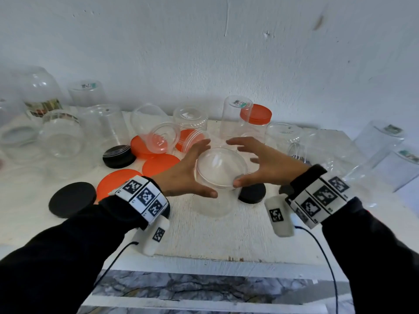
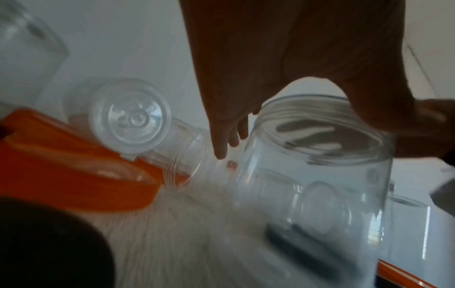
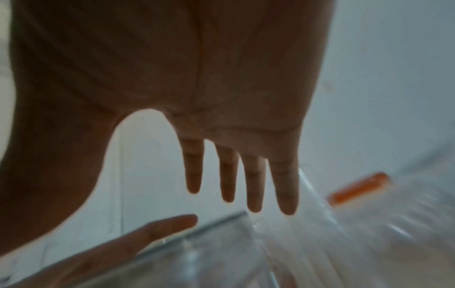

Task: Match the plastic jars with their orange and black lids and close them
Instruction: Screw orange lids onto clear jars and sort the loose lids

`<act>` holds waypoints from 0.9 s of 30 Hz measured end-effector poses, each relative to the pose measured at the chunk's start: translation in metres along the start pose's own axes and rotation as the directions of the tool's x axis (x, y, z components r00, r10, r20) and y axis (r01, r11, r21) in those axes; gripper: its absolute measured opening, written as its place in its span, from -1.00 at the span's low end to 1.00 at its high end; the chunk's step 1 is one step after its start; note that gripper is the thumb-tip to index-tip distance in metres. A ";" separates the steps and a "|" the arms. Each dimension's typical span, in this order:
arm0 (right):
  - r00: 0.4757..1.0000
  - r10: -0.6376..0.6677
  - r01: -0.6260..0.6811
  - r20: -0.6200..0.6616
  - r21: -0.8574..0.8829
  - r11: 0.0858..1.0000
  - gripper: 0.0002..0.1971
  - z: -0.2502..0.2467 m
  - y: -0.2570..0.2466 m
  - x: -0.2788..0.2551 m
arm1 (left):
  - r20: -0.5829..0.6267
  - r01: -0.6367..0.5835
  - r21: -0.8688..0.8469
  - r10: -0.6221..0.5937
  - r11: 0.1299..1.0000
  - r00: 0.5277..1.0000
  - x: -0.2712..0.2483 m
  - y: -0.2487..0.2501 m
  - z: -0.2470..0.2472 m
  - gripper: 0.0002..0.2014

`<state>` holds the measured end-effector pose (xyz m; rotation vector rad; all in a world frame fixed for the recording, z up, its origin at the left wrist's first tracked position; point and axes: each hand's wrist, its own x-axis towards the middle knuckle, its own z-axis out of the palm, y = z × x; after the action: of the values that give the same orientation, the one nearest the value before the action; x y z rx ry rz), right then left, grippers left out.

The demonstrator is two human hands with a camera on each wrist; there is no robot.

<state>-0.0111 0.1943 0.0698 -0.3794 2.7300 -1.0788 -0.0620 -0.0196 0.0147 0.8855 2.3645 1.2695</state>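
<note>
An open, lidless clear plastic jar (image 1: 221,168) (image 2: 315,165) stands at the table's middle between my hands. My left hand (image 1: 195,168) (image 2: 246,97) lies against its left side, fingers straight and thumb stretched across the front. My right hand (image 1: 249,164) (image 3: 221,175) hovers at its right with fingers spread, and the thumb tip touches the near rim. Neither hand grips it. Orange lids (image 1: 161,164) (image 1: 113,182) and black lids (image 1: 72,199) (image 1: 252,193) (image 1: 119,156) lie loose around the jar.
One jar at the back carries an orange lid (image 1: 256,118). A small clear jar (image 1: 163,138) (image 2: 130,118) lies tipped on an orange lid (image 2: 74,175). Several empty clear jars crowd the left, back and right, against the white wall. The table's front edge (image 1: 204,261) is near.
</note>
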 end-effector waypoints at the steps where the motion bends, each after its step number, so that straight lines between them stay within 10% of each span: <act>1: 0.999 -0.037 0.040 0.034 -0.107 0.993 -0.10 -0.002 -0.010 0.003 | -0.013 0.002 -0.030 -0.003 1.000 1.000 0.000 -0.004 0.003 0.17; 7: 0.950 0.055 0.118 0.306 -0.521 0.845 -0.07 0.006 -0.038 0.030 | -0.073 -0.025 -0.149 0.014 0.989 0.997 0.003 -0.018 0.009 0.22; 15: 0.976 0.171 -0.010 0.138 -0.749 0.663 -0.12 0.010 -0.054 0.030 | 0.002 0.033 -0.324 -0.034 0.946 0.999 0.002 -0.031 0.016 -0.11; 22: 0.921 0.210 0.068 0.328 -0.666 0.743 -0.05 0.004 -0.061 0.029 | 0.020 0.043 -0.328 -0.038 0.944 0.999 0.005 -0.029 0.015 -0.01; 27: 0.972 0.202 -0.039 0.117 -0.773 0.634 -0.18 0.012 -0.064 0.028 | 0.040 0.063 -0.336 -0.052 0.940 0.998 0.008 -0.028 0.014 0.05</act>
<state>-0.0238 0.1335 0.1029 -0.3658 2.8267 0.2324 -0.0708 -0.0169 -0.0165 0.7158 2.0446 1.5624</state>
